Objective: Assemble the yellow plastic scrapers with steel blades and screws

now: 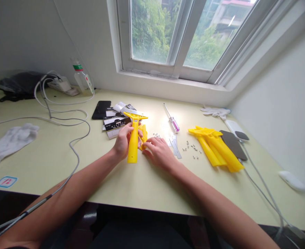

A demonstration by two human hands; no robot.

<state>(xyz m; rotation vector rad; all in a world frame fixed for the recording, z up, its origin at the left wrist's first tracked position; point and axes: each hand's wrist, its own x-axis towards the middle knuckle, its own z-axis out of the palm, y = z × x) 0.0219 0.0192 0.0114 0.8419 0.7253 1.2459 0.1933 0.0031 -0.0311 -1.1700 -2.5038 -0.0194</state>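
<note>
My left hand is wrapped round the yellow handle of a scraper, held upright with its wide head away from me. A metal blade lies along that head. Just right of the handle, my right hand has its fingertips closed on a small yellow plastic piece, partly hidden by the fingers. Small nuts lie beyond my right knuckles. Loose metal blades and several screws are on the table to the right of that hand.
A screwdriver lies behind the blades. More yellow scraper handles are piled at right, by a dark phone. Black-and-white packets lie behind my left hand. A cable crosses my left forearm; a bottle stands at back left.
</note>
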